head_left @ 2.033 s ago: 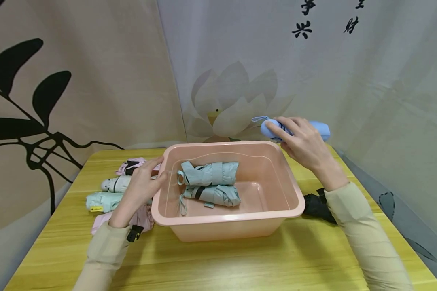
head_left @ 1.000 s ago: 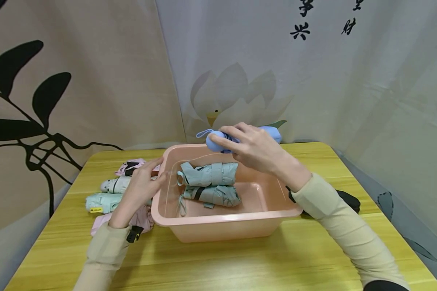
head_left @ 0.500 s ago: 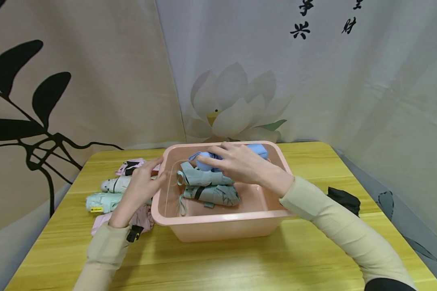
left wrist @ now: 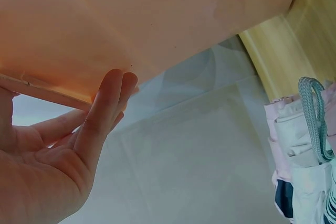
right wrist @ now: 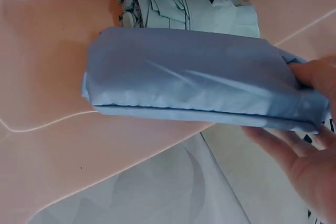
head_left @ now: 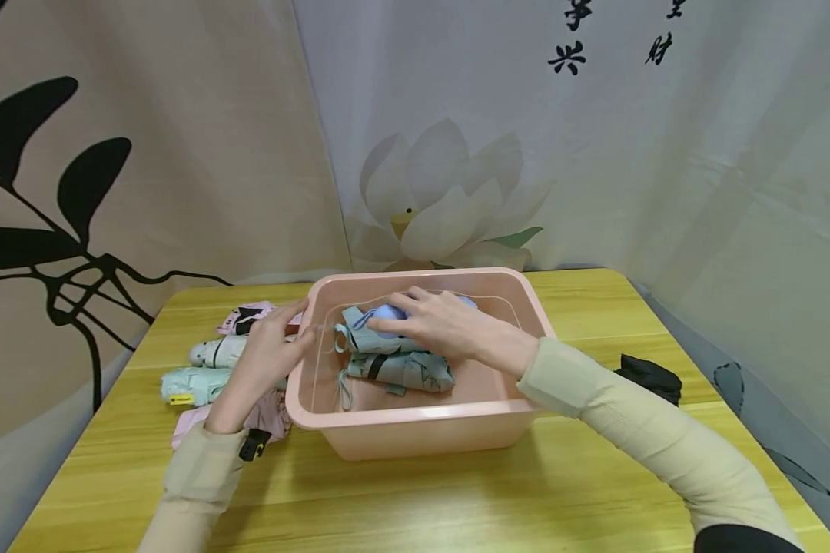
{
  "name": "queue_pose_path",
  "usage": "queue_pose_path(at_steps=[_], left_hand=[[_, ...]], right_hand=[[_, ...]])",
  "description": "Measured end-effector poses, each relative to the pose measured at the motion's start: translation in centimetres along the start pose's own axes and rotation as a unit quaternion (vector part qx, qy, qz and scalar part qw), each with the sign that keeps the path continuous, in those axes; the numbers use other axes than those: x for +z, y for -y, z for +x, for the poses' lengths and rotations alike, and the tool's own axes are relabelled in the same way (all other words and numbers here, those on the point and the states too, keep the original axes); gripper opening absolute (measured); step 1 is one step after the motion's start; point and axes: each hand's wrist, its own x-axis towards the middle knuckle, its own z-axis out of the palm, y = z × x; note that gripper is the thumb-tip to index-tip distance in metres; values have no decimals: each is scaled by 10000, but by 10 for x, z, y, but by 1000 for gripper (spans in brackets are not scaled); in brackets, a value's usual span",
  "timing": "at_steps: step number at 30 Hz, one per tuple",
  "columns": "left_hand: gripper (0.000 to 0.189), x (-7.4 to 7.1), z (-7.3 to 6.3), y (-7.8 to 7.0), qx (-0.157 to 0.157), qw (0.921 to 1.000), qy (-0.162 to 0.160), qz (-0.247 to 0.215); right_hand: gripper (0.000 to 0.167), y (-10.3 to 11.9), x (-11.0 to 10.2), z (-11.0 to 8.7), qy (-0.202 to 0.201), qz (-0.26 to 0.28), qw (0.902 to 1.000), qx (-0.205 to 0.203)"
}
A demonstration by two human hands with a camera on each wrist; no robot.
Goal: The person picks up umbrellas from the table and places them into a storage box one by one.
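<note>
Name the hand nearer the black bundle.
Right. The right hand is over the tub, left of the black bundle; the left hand is farther, at the tub's left rim.

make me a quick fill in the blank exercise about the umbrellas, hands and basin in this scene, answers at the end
1. The right hand holds a folded umbrella that is ____ in colour.
2. Besides the held one, ____ grey-green umbrellas lie in the pink basin.
3. The basin is gripped by the person's ____ hand.
4. In the head view, a black bundle lies on the table to the ____ of the basin.

Missing words: blue; two; left; right
</note>
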Motion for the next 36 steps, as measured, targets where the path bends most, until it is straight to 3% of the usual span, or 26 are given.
queue_pose_path(at_steps=[7, 18, 24, 28, 36], left_hand=[[54, 0, -1, 1, 12, 10000, -8, -4], [53, -1, -2, 0, 10, 10000, 9, -24], [53, -1, -1, 0, -3, 10000, 6, -15], [54, 0, -1, 1, -31, 10000, 50, -42], [54, 0, 0, 0, -64, 10000, 55, 4]], right_hand=[[34, 1, 6, 4, 250, 13, 9997, 77], [38, -4, 13, 7, 559, -42, 9983, 170], [41, -5, 19, 7, 643, -517, 9966, -38], [45, -5, 21, 6, 916, -737, 9931, 35], [44, -7, 15, 6, 1281, -456, 9906, 159]])
